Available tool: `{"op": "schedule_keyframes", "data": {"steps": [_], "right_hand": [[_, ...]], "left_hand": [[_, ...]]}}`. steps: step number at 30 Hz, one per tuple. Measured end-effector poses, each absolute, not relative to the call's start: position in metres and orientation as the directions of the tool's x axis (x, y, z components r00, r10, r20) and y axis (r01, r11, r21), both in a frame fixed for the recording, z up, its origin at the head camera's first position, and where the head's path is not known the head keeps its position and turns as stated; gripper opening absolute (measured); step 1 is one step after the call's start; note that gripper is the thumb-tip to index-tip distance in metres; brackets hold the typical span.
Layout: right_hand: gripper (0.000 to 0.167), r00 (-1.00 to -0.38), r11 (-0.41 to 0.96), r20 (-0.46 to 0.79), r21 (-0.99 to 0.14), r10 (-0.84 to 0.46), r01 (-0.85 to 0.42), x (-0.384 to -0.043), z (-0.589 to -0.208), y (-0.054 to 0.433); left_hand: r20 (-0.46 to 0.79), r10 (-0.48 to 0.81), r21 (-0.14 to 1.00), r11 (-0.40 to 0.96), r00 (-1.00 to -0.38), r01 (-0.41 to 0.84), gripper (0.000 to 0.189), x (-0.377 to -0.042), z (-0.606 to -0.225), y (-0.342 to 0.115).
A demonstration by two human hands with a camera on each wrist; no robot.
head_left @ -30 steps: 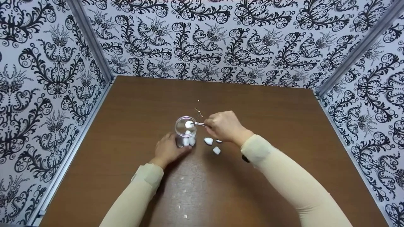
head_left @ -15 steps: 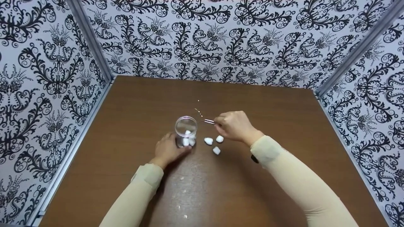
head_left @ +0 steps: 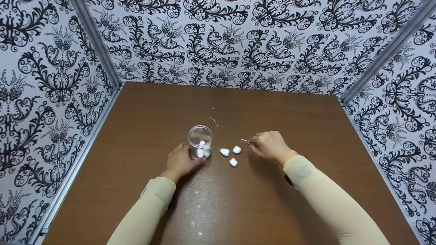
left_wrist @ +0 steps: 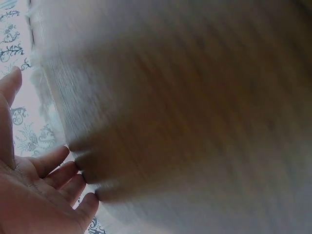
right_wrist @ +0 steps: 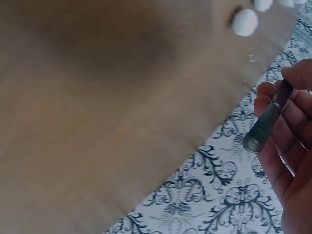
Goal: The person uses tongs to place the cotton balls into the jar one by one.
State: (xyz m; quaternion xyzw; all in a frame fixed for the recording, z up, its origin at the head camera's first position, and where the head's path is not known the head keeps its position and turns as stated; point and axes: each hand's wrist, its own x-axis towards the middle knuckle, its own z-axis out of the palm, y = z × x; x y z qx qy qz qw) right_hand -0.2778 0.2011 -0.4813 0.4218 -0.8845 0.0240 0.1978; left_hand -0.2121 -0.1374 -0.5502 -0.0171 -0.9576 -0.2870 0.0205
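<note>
A clear jar [head_left: 200, 146] stands upright on the table with several white cotton balls [head_left: 201, 152] inside. My left hand [head_left: 180, 160] grips its lower left side, thumb in front. In the left wrist view, the fingers [left_wrist: 61, 173] are bent and the thumb is raised. My right hand [head_left: 270, 144], to the right of the jar, pinches metal tweezers [head_left: 244, 141] between thumb and fingers. Their rounded end [right_wrist: 258, 134] sticks out of the hand in the right wrist view. No cotton ball shows at the tweezers. Three loose cotton balls [head_left: 233, 162] lie between jar and right hand.
The brown wooden table [head_left: 153, 112] is bounded by patterned panels [head_left: 218, 51] at the back and both sides. A few tiny pale specks [head_left: 214, 119] lie behind the jar.
One second ago the tweezers held a cotton ball at the jar's mouth; that ball is gone from them. My right hand has moved right and nearer. The left hand stays at the jar.
</note>
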Motion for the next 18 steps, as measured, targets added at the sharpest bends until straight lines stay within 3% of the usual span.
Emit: {"op": "schedule_keyframes", "data": {"steps": [11, 18], "right_hand": [[0.009, -0.642, 0.680, 0.255, 0.097, -0.723, -0.727, -0.272, -0.495, 0.212], [0.013, -0.646, 0.678, 0.231, 0.096, -0.727, -0.729, -0.270, -0.496, 0.213]], "left_hand": [[0.053, 0.018, 0.548, 0.835, -0.998, 0.044, 0.083, -0.212, -0.551, -0.137], [0.060, 0.021, 0.550, 0.834, -0.998, 0.050, 0.082, -0.212, -0.552, -0.137]]}}
